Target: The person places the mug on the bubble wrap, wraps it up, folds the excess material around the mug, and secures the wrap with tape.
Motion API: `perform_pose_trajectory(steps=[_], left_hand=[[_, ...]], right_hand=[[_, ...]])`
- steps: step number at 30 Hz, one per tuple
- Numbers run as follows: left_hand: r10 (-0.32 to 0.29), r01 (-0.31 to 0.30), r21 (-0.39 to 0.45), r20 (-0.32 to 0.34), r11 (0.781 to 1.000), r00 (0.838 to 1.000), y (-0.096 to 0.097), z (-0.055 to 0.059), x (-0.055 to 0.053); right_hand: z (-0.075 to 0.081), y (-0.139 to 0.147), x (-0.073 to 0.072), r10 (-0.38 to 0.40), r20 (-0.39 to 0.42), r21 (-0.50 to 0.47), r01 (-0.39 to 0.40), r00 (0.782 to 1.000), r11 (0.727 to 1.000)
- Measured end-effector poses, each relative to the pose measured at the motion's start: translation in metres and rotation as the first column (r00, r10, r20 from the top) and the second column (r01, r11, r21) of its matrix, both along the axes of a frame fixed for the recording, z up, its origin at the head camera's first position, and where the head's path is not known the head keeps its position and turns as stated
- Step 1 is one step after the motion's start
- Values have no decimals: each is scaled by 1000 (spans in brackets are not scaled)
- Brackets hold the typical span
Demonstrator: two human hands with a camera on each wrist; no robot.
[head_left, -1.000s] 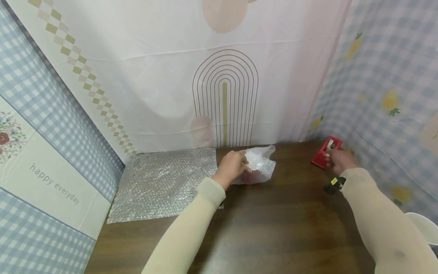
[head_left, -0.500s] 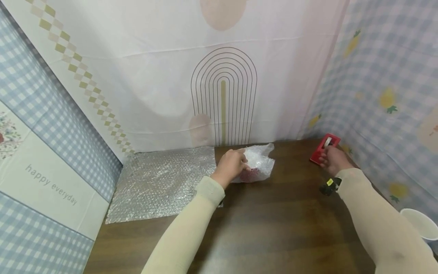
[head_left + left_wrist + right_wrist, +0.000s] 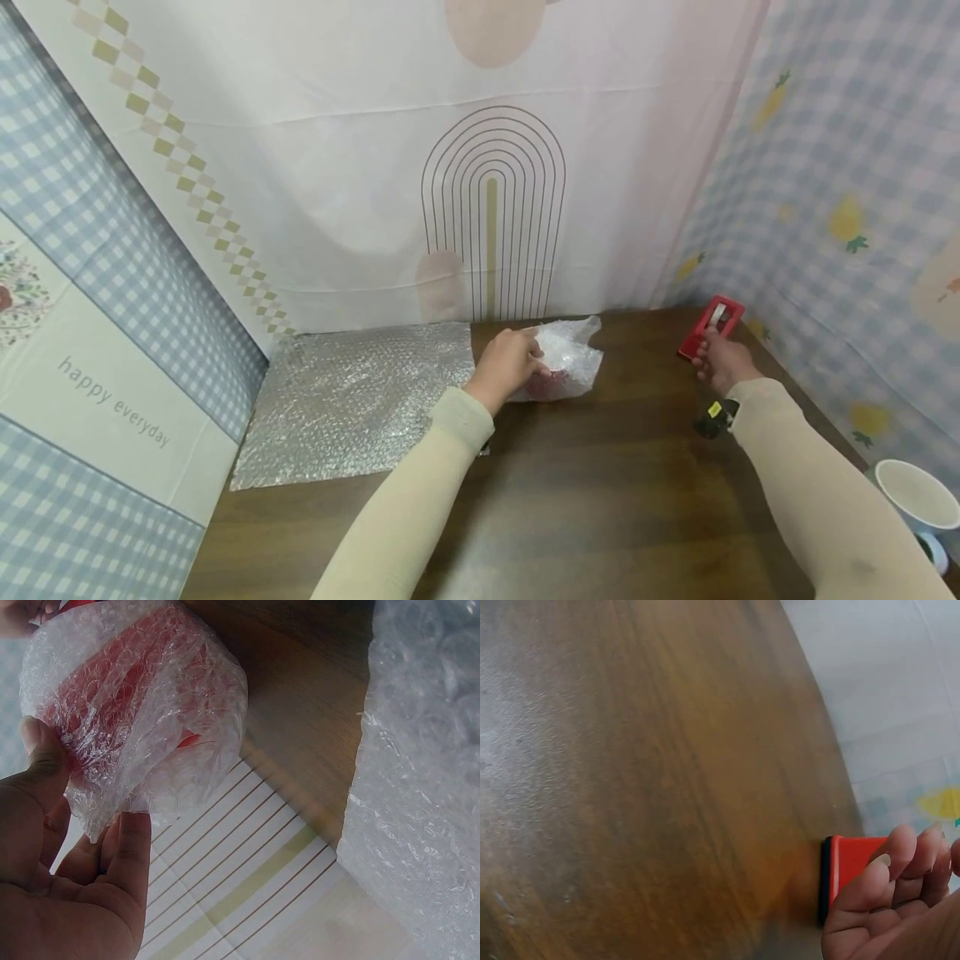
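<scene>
My left hand (image 3: pixel 507 367) grips a bubble-wrapped bundle (image 3: pixel 566 358) near the back of the wooden table. In the left wrist view, something red and rounded shows through the bubble wrap (image 3: pixel 150 705), thumb on one side and fingers on the other. At the back right lies a red tape dispenser (image 3: pixel 697 337) with a pale roll in it. My right hand (image 3: pixel 726 364) is at its near end, thumb and fingertips pinched together at the tape; the clear strip itself hardly shows. The right wrist view has the hand (image 3: pixel 900 900) overlapping the dispenser (image 3: pixel 851 855).
A flat sheet of bubble wrap (image 3: pixel 360 400) covers the table's back left. A white round container (image 3: pixel 915 496) stands at the right edge, by my right forearm. Patterned cloth hangs behind the table (image 3: pixel 600 492) and on both sides.
My right hand has drawn back a little, leftward and toward me, off the tape dispenser, uncovering more of it. My left hand and the wrapped bundle have stayed in place.
</scene>
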State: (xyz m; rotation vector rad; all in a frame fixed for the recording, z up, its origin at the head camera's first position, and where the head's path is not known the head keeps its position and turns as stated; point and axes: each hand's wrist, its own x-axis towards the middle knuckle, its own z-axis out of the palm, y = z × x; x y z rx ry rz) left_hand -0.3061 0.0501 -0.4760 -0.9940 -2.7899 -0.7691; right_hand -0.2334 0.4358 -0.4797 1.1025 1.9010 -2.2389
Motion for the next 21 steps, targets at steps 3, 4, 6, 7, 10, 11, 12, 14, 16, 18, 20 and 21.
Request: perform_pose_trajectory(steps=[3, 4, 6, 7, 10, 11, 12, 14, 16, 18, 20, 21], left_hand=[[2, -2, 0, 10, 1000, 1000, -1, 0, -1], [1, -1, -1, 11, 1000, 1000, -1, -1, -1], [1, -1, -5, 9, 1000, 1000, -1, -2, -1], [2, -2, -6, 11, 1000, 1000, -1, -2, -1], [3, -3, -14, 10, 1000, 1000, 0, -2, -1], [4, -4, -16, 10, 1000, 1000, 0, -2, -2], [3, -3, -17, 11, 1000, 1000, 1, -1, -1], [1, 0, -19, 19, 1000, 1000, 2, -1, -1], [-8, 8, -13, 2, 1000, 1000, 6, -18, -15], [-12, 12, -16, 1, 1000, 1000, 6, -20, -17], [-13, 13, -12, -8, 1000, 1000, 6, -21, -18], [-9, 9, -14, -18, 1000, 1000, 6, -21, -18]], right_hand=[[-6, -1, 1, 18, 3, 23, -18, 1000, 1000], [-8, -2, 2, 20, 6, 25, -20, 1000, 999], [-12, -2, 3, 22, 12, 33, -22, 1000, 999], [-14, -2, 3, 23, 15, 37, -24, 1000, 999], [-18, -2, 3, 23, 17, 52, -24, 1000, 998], [-20, -1, 2, 26, 11, 58, -26, 1000, 998], [-23, 0, 2, 28, 10, 69, -28, 1000, 997], [-26, 3, 3, 48, 17, 103, -50, 999, 993], [-25, 4, 5, 70, 28, 126, -73, 997, 989], [-27, 6, 6, 90, 36, 144, -94, 995, 985], [-28, 7, 6, 101, 31, 150, -104, 994, 983], [-33, 10, 4, 104, 24, 154, -106, 994, 982]])
